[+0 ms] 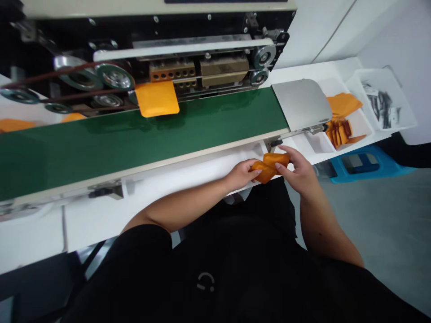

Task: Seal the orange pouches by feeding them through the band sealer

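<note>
Both of my hands hold one orange pouch [271, 165] at the front edge of the white table [188, 179]. My left hand [240, 174] pinches its left end with closed fingers. My right hand [299, 172] grips its right side, fingers curled over the top. Another orange pouch [158, 98] lies on the green conveyor belt [134, 134], its upper edge under the sealing machine's rollers [114, 76]. More orange pouches [13, 124] sit at the far left of the belt.
A metal plate [303, 103] ends the belt on the right. Beside it, a white tray [362, 121] holds several orange pouches [341, 128]. A second white tray [409, 116] holds dark small items. A blue stool [363, 163] stands on the grey floor.
</note>
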Tool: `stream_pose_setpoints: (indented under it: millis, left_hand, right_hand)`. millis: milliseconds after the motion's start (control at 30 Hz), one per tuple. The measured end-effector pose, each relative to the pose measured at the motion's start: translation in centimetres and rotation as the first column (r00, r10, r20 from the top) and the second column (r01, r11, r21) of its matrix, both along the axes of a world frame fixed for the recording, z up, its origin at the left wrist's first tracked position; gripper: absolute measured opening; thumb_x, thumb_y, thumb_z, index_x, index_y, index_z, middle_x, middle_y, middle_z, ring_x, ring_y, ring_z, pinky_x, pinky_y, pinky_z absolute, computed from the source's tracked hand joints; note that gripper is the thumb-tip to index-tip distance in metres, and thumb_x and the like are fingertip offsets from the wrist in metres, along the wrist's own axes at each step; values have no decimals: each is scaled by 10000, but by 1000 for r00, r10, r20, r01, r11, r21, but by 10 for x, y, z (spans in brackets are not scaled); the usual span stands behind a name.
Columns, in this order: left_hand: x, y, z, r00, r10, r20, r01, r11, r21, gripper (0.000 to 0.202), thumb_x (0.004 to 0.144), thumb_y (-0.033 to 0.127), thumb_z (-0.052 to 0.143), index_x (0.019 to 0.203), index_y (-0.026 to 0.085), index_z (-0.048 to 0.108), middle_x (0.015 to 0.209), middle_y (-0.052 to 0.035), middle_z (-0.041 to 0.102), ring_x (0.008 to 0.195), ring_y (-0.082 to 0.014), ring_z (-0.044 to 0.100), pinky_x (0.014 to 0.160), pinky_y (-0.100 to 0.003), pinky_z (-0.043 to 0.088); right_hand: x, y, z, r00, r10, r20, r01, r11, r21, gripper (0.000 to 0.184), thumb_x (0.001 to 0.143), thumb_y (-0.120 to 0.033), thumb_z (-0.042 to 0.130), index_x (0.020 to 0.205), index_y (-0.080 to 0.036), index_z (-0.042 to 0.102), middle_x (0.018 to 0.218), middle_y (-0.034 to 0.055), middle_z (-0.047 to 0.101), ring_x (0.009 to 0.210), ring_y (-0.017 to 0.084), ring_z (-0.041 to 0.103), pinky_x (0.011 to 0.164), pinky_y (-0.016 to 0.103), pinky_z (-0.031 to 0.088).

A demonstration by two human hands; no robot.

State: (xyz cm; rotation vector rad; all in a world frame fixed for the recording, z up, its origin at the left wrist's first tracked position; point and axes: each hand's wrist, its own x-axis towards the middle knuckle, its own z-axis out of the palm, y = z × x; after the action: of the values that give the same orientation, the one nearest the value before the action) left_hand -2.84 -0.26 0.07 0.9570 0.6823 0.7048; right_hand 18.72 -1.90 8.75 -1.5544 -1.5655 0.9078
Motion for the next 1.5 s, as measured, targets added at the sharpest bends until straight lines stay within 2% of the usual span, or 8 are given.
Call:
stream_pose_setpoints:
  millis: [133,233,367,500,733,1000,1233,1500]
  left_hand:
    - [2,-2,-4,996,-36,-85,43,995,85,280,964,329,829,1174,154,766,994,-34,772,844,-119,678,791,-240,554]
    - [5,-3,-6,995,-34,-98,42,996,78,246,969,261,809,1193,166,774,1011,-35,782,846,-116,681,811,-247,561]
    - [6,-1,-8,996,-42,-83,45,999,27,236,989,291,793,1185,164,758,981,-31,761,792,-109,663,717,-224,543]
    - [6,-1,-8,996,-13,-89,15,1000,22,225,989,250,779,1196,164,752,1030,-48,763,831,-115,675,699,-211,549]
    - [7,1,-10,999,-16,-52,16,1000,2,257,993,281,773,1214,156,737,1084,-70,766,882,-140,699,702,-226,565]
    - [8,3,-15,1000,3,-7,-3,1000,2,324,973,353,831,1202,143,738,1050,-73,760,861,-130,694,697,-213,557]
    - [10,3,-18,1000,4,-4,-4,1000,2,290,995,302,796,1232,144,745,1067,-86,774,849,-130,695,699,-228,570]
    - [14,4,-24,1000,13,12,-13,999,-34,291,994,306,815,1221,140,739,1070,-85,773,841,-123,702,688,-217,553]
  right_hand:
    - [11,8,30,908,251,336,-268,964,3,163,918,-336,767,1046,-333,867,1029,50,827,988,298,761,947,481,615]
    - [19,10,53,889,243,388,-262,965,-5,76,899,-317,783,902,-339,856,870,40,785,813,261,719,790,431,616]
    - [27,17,86,997,-8,76,2,997,82,266,813,-302,908,1074,-348,880,881,35,759,718,203,667,638,346,600]
    - [17,44,106,949,-118,-292,150,984,91,674,616,-167,998,1260,-315,868,960,17,724,679,120,628,621,257,603]
    - [6,121,99,828,-214,-519,201,976,-83,144,792,-114,852,841,-201,748,886,59,753,747,163,683,622,285,571]
    - [8,182,95,828,-274,-489,216,961,-173,332,864,79,600,999,-195,731,953,50,791,664,92,627,623,205,527]
    - [-42,184,102,820,-342,-460,249,935,-252,385,923,130,509,1089,-150,716,938,50,810,689,83,677,668,175,555]
    - [-67,184,93,828,-348,-439,233,926,-296,449,910,85,631,1251,-205,630,860,3,774,634,101,691,585,165,575]
